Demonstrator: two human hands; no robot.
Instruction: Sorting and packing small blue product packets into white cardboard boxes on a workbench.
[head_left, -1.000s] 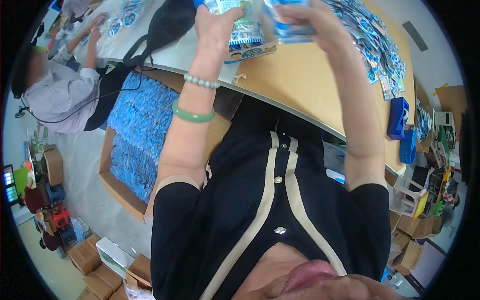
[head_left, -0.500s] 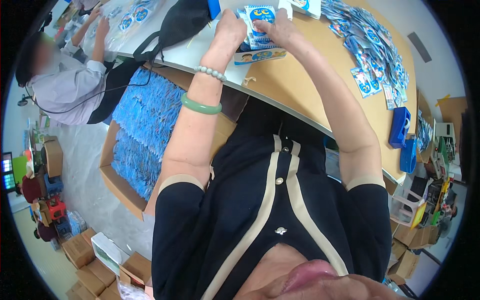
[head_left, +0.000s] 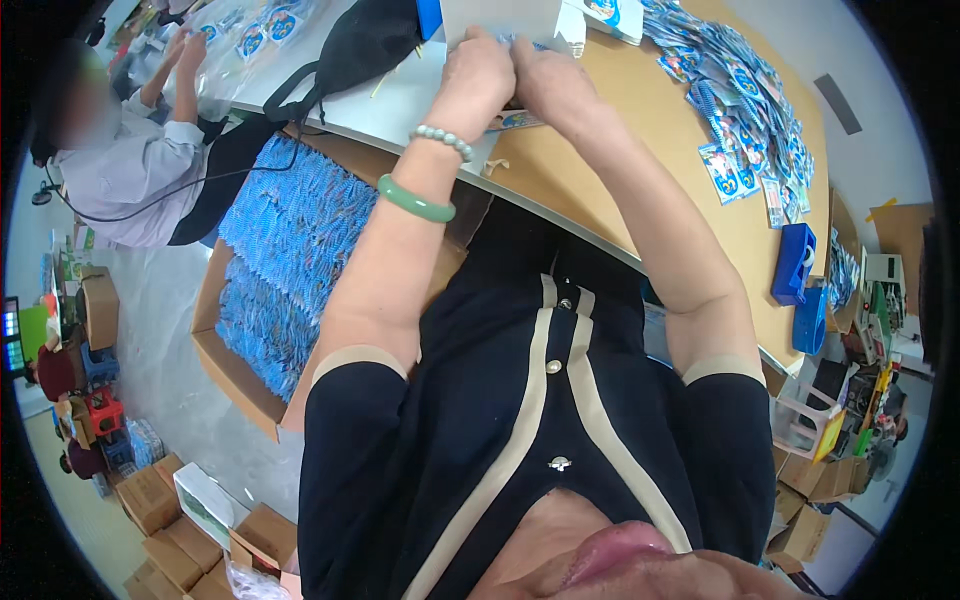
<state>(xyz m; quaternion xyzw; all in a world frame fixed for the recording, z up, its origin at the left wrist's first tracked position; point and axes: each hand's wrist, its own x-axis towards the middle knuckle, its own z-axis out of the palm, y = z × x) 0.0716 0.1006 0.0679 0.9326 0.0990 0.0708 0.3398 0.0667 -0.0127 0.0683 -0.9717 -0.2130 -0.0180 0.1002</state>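
Observation:
At the top of the view a small open box stands on the table, its white lid (head_left: 500, 14) raised behind my hands. My left hand (head_left: 480, 76) and my right hand (head_left: 552, 86) meet over the box's opening with their fingers curled in and closed. A sliver of blue-and-white packets shows behind the fingertips; whatever the fingers hold is hidden. The printed front panel (head_left: 516, 121) of the box peeks out under my wrists. On my left arm are a beaded bracelet (head_left: 443, 139) and a green bangle (head_left: 416, 200).
A heap of blue-and-white packets (head_left: 745, 110) covers the table's right side, near a blue tape dispenser (head_left: 793, 262). A black bag (head_left: 362, 50) lies left of the box. Below the table edge stands a carton of blue packets (head_left: 290, 250). A co-worker (head_left: 135, 160) handles packets at far left.
Both hands have come together over the box and now cover the packets seen upright in it before. The white lid appears raised behind them. The co-worker's hands have moved slightly.

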